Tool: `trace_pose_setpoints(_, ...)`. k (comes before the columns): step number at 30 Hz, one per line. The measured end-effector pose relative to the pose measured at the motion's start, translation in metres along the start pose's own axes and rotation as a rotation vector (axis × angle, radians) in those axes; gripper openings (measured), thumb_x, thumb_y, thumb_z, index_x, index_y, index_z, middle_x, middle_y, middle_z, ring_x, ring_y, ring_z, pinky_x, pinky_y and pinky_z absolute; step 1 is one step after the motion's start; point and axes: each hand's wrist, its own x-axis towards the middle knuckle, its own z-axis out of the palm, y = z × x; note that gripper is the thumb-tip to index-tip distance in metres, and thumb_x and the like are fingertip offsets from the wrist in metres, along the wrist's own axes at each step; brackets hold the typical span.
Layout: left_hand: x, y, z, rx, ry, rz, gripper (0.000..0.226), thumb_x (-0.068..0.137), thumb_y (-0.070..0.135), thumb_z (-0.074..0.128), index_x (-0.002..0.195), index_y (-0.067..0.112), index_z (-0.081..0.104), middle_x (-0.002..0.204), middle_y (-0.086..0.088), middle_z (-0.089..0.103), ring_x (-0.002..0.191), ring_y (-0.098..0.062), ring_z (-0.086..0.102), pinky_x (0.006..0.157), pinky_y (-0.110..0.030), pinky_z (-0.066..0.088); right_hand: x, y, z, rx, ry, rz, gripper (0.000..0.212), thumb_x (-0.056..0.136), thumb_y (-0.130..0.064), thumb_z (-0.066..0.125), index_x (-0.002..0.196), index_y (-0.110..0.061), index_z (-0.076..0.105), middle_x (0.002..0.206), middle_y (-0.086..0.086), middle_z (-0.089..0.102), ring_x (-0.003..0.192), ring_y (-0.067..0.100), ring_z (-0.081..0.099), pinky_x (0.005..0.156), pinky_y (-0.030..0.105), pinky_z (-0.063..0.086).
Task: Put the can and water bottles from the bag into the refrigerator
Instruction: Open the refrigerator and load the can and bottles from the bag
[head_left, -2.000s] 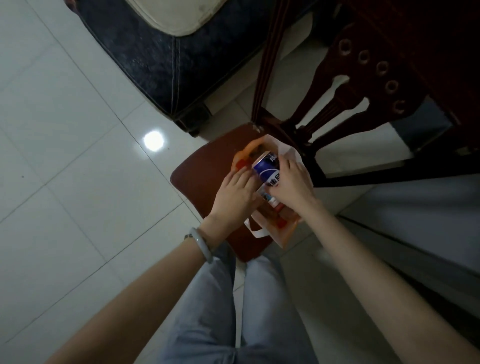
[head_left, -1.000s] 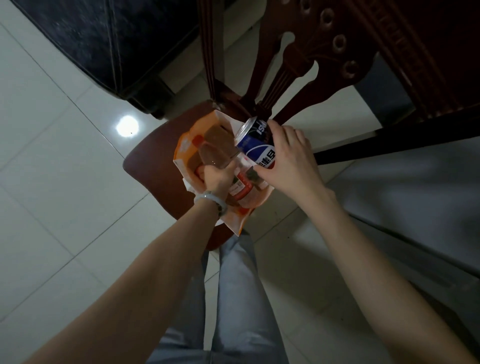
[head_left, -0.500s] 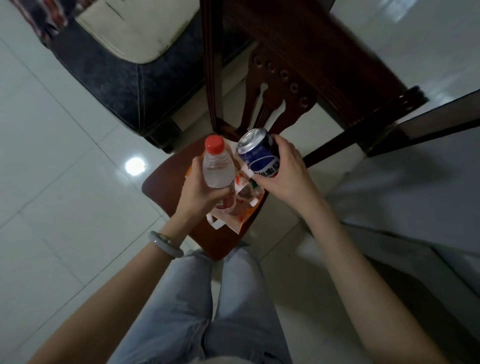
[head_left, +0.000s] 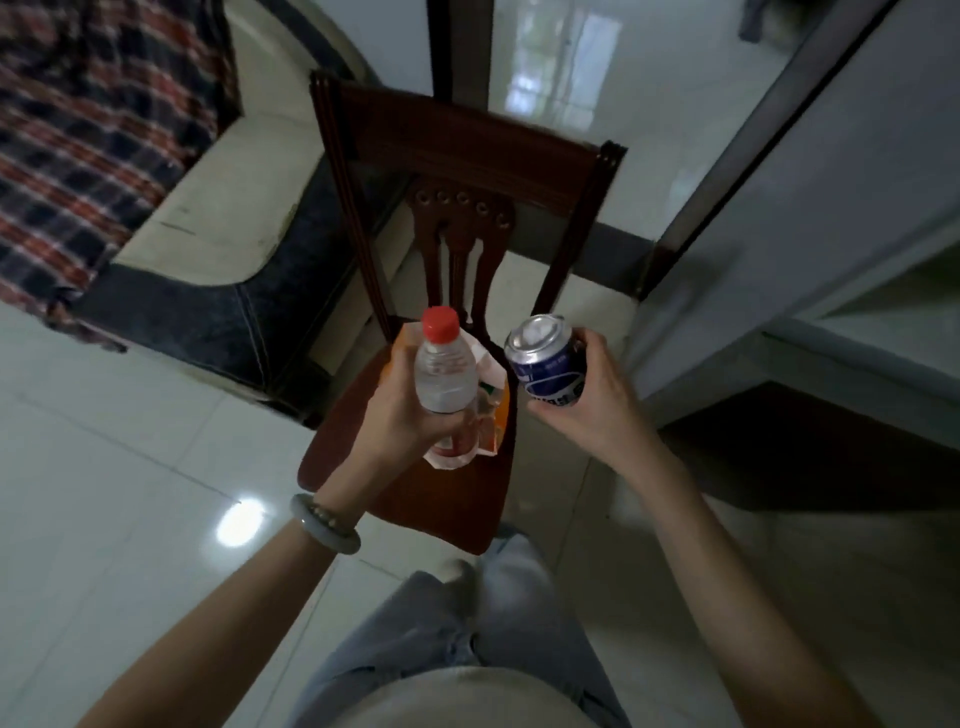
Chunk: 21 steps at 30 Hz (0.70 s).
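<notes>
My left hand (head_left: 400, 410) grips a clear water bottle (head_left: 444, 371) with a red cap, held upright above the chair. My right hand (head_left: 592, 400) holds a blue soda can (head_left: 545, 364), also upright, a little to the right of the bottle. Under both lies the orange and white bag (head_left: 491, 410) on the seat of a dark wooden chair (head_left: 452, 499); the bottle and my left hand hide most of the bag. What is still inside the bag cannot be seen. No refrigerator is in view.
The chair's carved back (head_left: 462, 223) rises behind the bag. A dark sofa (head_left: 218, 306) with a cream cushion and a plaid cloth (head_left: 98, 130) stands at the left. Grey furniture (head_left: 831, 270) is at the right. The floor (head_left: 114, 478) is glossy white tile.
Both hands have lifted out of the bag, the left with the water bottle and the right with the can, and now hold them higher and farther apart. The camera has tilted upward.
</notes>
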Motion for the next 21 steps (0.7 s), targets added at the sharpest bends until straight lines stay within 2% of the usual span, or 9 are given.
trace_pose_setpoints(3,-0.016,0.009,0.003,0.054,-0.066,0.089,0.077,0.064,0.043,0.08,0.124,0.031,0.034,0.118,0.005,0.053,0.105,-0.009,0.056,0.08,-0.032,0.054,-0.044,0.003,-0.004,0.045,0.096,0.071,0.081,0.068,-0.023,0.081,0.133,-0.017,0.033,0.133,0.003,0.048,0.123,0.019,0.045,0.093,0.026,0.037)
trace_pose_setpoints(6,-0.029,0.021,0.011,0.082,-0.131,0.177,0.075,0.066,0.03,0.084,0.123,0.024,0.036,0.108,0.011,0.055,0.101,-0.013,0.06,0.079,-0.04,0.056,-0.083,0.006,-0.009,0.095,0.187,0.147,0.081,0.069,-0.022,0.08,0.134,-0.018,0.032,0.134,0.004,0.047,0.122,0.018,0.045,0.093,0.025,0.037)
trace_pose_setpoints(9,-0.037,0.035,0.026,0.145,-0.175,0.243,0.065,0.066,0.021,0.084,0.115,0.018,0.041,0.1,0.017,0.05,0.091,-0.012,0.06,0.073,-0.031,0.055,-0.117,0.01,-0.018,0.124,0.294,0.177,0.077,0.067,-0.017,0.081,0.131,-0.014,0.037,0.124,-0.001,0.051,0.111,0.009,0.047,0.087,0.016,0.035)
trace_pose_setpoints(11,-0.039,0.045,0.038,0.193,-0.228,0.256,0.063,0.064,0.024,0.084,0.109,0.025,0.04,0.094,0.016,0.055,0.084,-0.008,0.061,0.066,-0.023,0.052,-0.137,0.015,-0.028,0.123,0.365,0.206,0.076,0.067,-0.015,0.082,0.129,-0.011,0.039,0.115,-0.007,0.048,0.105,0.004,0.045,0.079,0.004,0.033)
trace_pose_setpoints(12,-0.039,0.049,0.045,0.19,-0.258,0.257,0.063,0.062,0.027,0.085,0.107,0.028,0.04,0.093,0.014,0.059,0.084,-0.009,0.063,0.067,-0.027,0.054,-0.147,0.019,-0.033,0.122,0.402,0.217,0.075,0.066,-0.015,0.082,0.128,-0.011,0.039,0.113,-0.008,0.048,0.104,0.005,0.046,0.076,0.002,0.034)
trace_pose_setpoints(14,-0.04,0.06,0.064,0.169,-0.331,0.274,0.065,0.058,0.032,0.085,0.105,0.03,0.04,0.097,0.009,0.063,0.087,-0.015,0.065,0.072,-0.04,0.056,-0.169,0.03,-0.046,0.123,0.462,0.243,0.077,0.066,-0.017,0.082,0.128,-0.013,0.038,0.115,-0.005,0.051,0.106,0.011,0.05,0.083,0.008,0.038)
trace_pose_setpoints(15,-0.042,0.068,0.075,0.162,-0.369,0.296,0.066,0.058,0.031,0.085,0.107,0.03,0.041,0.099,0.007,0.063,0.09,-0.015,0.064,0.074,-0.043,0.056,-0.179,0.035,-0.052,0.128,0.49,0.267,0.078,0.066,-0.018,0.082,0.129,-0.014,0.037,0.119,-0.002,0.052,0.109,0.014,0.051,0.088,0.017,0.043)
trace_pose_setpoints(18,-0.05,0.1,0.111,0.15,-0.465,0.356,0.067,0.06,0.027,0.086,0.11,0.028,0.042,0.104,0.008,0.061,0.094,-0.011,0.062,0.078,-0.038,0.056,-0.212,0.055,-0.075,0.164,0.581,0.341,0.078,0.065,-0.02,0.081,0.13,-0.019,0.036,0.122,-0.001,0.053,0.111,0.017,0.052,0.093,0.037,0.048)
trace_pose_setpoints(21,-0.06,0.131,0.154,0.124,-0.566,0.421,0.066,0.061,0.026,0.086,0.11,0.028,0.041,0.104,0.012,0.06,0.095,-0.009,0.062,0.078,-0.03,0.052,-0.245,0.079,-0.101,0.206,0.667,0.388,0.078,0.063,-0.019,0.081,0.128,-0.021,0.038,0.121,-0.002,0.055,0.11,0.016,0.055,0.089,0.036,0.051)
